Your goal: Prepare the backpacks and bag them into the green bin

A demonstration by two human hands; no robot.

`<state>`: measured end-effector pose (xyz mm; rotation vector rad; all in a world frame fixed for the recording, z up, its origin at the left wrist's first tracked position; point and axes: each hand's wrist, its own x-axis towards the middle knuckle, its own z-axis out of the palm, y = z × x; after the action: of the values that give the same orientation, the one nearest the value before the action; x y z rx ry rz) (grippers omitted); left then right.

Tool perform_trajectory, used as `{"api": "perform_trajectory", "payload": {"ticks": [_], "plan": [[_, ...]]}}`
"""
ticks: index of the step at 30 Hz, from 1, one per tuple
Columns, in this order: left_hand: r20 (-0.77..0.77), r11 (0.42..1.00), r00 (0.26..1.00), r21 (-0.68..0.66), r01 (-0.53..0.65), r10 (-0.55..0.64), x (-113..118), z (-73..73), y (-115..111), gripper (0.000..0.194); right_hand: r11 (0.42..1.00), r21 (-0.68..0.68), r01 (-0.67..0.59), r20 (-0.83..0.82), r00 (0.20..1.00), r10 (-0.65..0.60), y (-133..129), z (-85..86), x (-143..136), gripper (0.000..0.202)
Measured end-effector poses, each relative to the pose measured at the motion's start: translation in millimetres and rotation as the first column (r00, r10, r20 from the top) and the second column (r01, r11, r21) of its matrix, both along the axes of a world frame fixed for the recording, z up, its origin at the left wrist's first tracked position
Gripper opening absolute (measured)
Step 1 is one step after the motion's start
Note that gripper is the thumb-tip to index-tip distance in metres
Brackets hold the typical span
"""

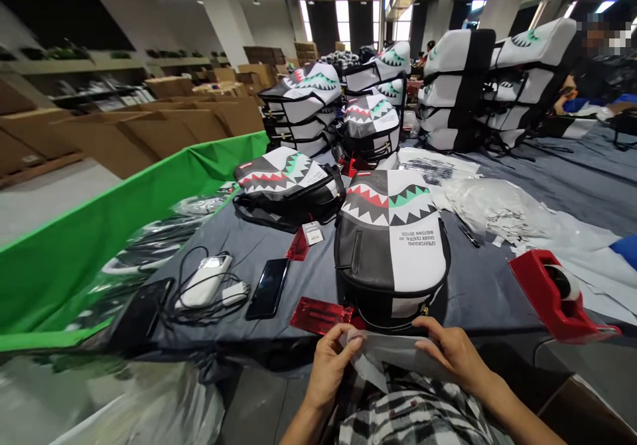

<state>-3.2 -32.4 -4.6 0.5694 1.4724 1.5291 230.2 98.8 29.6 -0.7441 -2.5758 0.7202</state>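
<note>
Between my two hands, just in front of the table edge, a translucent white sheet [393, 350] is stretched. My left hand [332, 360] pinches its left end between thumb and fingers. At the other end my right hand [450, 351] grips it with thumb and fingertips. Directly beyond lies a black, grey and white backpack [417, 254] with a shark-mouth print, its base towards me. A shiny red tag [318, 316] rests on the table by the backpack's lower left. What kind of sheet it is, thin plastic or paper, I cannot tell.
Left of the backpack are a black phone [269, 288], a white power bank [205, 281] with cables, and another backpack [286, 183]. A red tape dispenser [555, 296] stands right. Stacked backpacks [450, 93] fill the back; crumpled plastic [497, 209] lies right. Green cloth [149, 193] borders the left.
</note>
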Motion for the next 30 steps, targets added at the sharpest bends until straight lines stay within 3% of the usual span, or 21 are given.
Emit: {"api": "perform_trajectory", "payload": {"ticks": [3, 6, 13, 15, 17, 19, 20, 22, 24, 27, 30], "plan": [[0.036, 0.998, 0.998, 0.0, -0.056, 0.056, -10.4, 1.9, 10.4, 0.05, 0.962, 0.274, -0.001, -0.029, 1.0, 0.01, 2.0, -8.7, -9.2, 0.04], [0.031, 0.994, 0.994, 0.031, -0.103, 0.102, -19.3, 3.4, 26.0, 0.049, 0.89, 0.455, 0.026, -0.043, 0.999, -0.007, 3.8, -11.0, -16.0, 0.041], [-0.316, 0.971, 0.928, 0.196, -0.136, 0.195, -37.1, -0.1, 40.3, 0.031, 0.821, 0.565, 0.076, -0.08, 0.996, -0.037, 1.9, -14.9, -13.8, 0.034], [-0.49, 0.944, 0.816, 0.267, -0.194, 0.306, -30.0, -0.2, 34.9, 0.023, 0.808, 0.583, 0.086, -0.09, 0.995, -0.04, 1.7, -18.8, -12.2, 0.031], [-0.654, 0.877, 0.594, 0.425, -0.223, 0.468, -14.1, -0.7, 27.0, 0.013, 0.8, 0.593, 0.094, -0.098, 0.994, -0.045, 1.8, -23.6, -11.1, 0.029], [-0.735, 0.815, 0.39, 0.574, -0.079, 0.555, 7.2, -1.8, 19.6, 0.014, 0.801, 0.591, 0.095, -0.102, 0.994, -0.043, 1.8, -28.1, -10.2, 0.028], [-0.758, 0.794, 0.335, 0.607, 0.047, 0.56, 17.8, -2.5, 17.1, 0.017, 0.805, 0.586, 0.092, -0.099, 0.994, -0.041, 1.7, -29.8, -9.7, 0.029], [-0.808, 0.764, 0.277, 0.585, 0.273, 0.52, 34.9, -3.8, 15.7, 0.022, 0.812, 0.578, 0.082, -0.09, 0.995, -0.037, 1.1, -31.4, -8.9, 0.03], [-0.85, 0.769, 0.219, 0.527, 0.363, 0.479, 42.3, -4.9, 17.9, 0.023, 0.818, 0.57, 0.082, -0.087, 0.995, -0.039, 0.4, -30.5, -8.7, 0.03], [-0.893, 0.846, 0.159, 0.449, 0.287, 0.42, 35.5, -7.5, 21.9, 0.02, 0.823, 0.561, 0.09, -0.107, 0.994, -0.036, -0.9, -27.5, -10.1, 0.032], [-0.905, 0.9, 0.197, 0.408, 0.157, 0.376, 21.6, -10.6, 23.2, 0.019, 0.829, 0.549, 0.1, -0.132, 0.991, -0.032, -2.2, -26.8, -12.7, 0.034]]}}
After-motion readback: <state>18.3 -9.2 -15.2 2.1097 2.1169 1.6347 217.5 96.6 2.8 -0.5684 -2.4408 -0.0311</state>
